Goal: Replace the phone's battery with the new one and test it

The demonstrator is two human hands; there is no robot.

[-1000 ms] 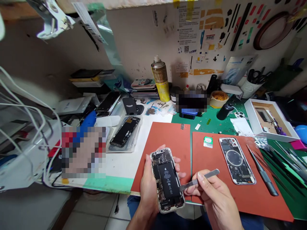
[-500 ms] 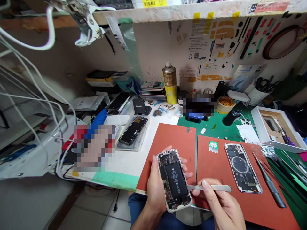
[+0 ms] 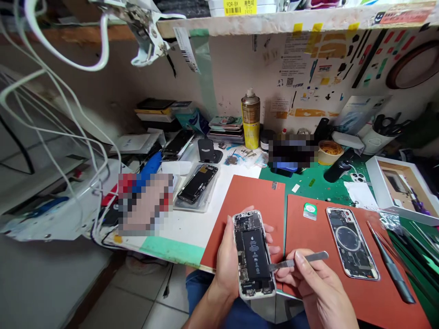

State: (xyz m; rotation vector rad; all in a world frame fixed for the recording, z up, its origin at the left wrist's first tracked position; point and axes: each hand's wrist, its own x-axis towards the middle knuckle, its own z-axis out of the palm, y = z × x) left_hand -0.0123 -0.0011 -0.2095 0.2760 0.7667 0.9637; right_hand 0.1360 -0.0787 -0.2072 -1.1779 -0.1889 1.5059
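Note:
My left hand [image 3: 228, 258] is wrapped round an opened smartphone [image 3: 243, 246], tilted upright above the front edge of the bench. Its inside faces me, with a black battery [image 3: 256, 257] and circuit parts in a pale frame. Between the thumb and fingers of my right hand [image 3: 313, 278] is a pair of metal tweezers [image 3: 310, 258]. The tips reach the phone's right edge beside the battery; whether they grip anything there is too small to tell. To the right, a phone back panel [image 3: 355, 258] with a round coil lies on a red-brown mat [image 3: 308, 242].
A pen-like tool [image 3: 391, 265] lies right of the back panel. A phone screen assembly [image 3: 198, 183] rests on a clear tray at left. Behind stand a spray can [image 3: 251, 121] and a white box [image 3: 404, 185]. White cables [image 3: 73, 98] hang at the left, below a shelf [image 3: 240, 26].
The camera view has shifted, so the scene sits slightly further right. The tweezers' rear end has tipped upward, while their tips stay at the phone's right edge.

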